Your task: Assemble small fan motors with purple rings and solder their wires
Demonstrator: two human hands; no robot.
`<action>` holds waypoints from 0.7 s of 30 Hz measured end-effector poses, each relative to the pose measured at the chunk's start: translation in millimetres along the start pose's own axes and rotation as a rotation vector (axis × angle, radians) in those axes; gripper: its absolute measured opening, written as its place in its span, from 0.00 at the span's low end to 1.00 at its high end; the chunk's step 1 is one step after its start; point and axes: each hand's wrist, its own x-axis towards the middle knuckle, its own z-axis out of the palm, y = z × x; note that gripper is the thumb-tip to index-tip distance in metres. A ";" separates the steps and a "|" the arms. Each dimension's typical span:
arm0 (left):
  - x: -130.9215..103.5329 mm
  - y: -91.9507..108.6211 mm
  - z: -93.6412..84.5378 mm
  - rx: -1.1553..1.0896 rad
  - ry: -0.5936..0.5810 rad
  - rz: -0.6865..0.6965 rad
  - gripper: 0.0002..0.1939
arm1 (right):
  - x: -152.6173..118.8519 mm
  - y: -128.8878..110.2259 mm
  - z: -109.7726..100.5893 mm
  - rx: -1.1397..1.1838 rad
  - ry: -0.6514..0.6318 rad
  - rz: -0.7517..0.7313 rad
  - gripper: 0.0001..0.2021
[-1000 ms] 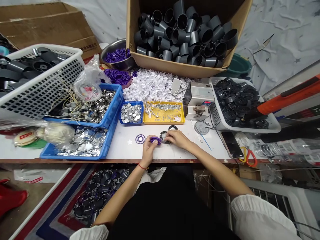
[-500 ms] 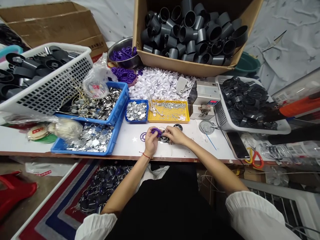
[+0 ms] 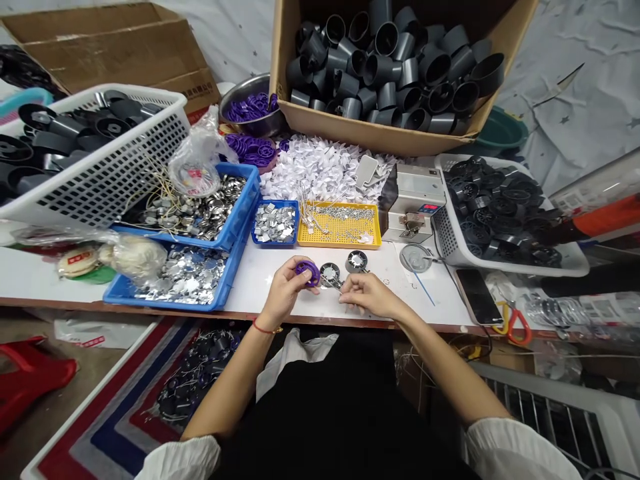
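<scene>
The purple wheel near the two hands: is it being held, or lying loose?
Held: the left hand grips the purple wheel near its edge, with the thumb across its front.

Lighting's decent on the flat white tabletop (image 3: 253,283) mid-frame, pretty murky below it. Shiny silver metal pieces (image 3: 185,280) at left throw little glints. Edges look wide-angle stretched; the orange-red rod-like handle (image 3: 607,217) far right's kinda smeary.

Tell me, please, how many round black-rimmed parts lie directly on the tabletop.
2: the left part beside the purple ring in the left hand, the right part beyond the right hand; others may be hidden.
</scene>
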 end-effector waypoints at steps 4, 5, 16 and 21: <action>-18.4 22.3 6.5 0.339 -0.188 -0.044 0.07 | -11.2 8.0 12.4 -0.371 0.278 -0.005 0.06; -19.7 26.2 7.7 0.410 -0.210 -0.030 0.07 | -11.9 8.6 13.7 -0.394 0.284 -0.007 0.05; 36.1 22.0 -1.8 0.398 0.026 0.187 0.10 | 46.0 -8.8 -1.1 -0.345 0.289 -0.077 0.05; 32.9 8.7 -3.7 0.429 0.063 0.196 0.10 | 51.2 -1.6 2.8 -0.449 0.362 -0.136 0.05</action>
